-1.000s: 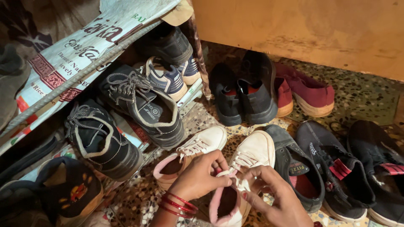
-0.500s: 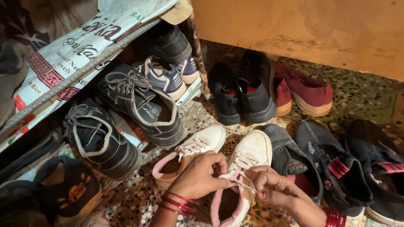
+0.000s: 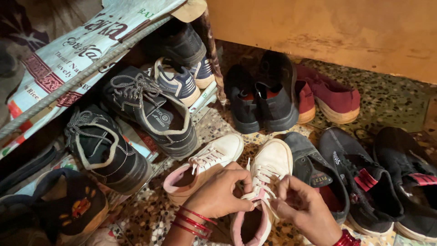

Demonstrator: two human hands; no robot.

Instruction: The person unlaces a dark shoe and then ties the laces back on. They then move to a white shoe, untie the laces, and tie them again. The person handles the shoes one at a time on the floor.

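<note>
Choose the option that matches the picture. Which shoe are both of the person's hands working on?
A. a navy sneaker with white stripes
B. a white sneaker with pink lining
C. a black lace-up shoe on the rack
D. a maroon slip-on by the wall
B: the left hand and the right hand both pinch the laces of the white sneaker with pink lining on the speckled floor.
</note>
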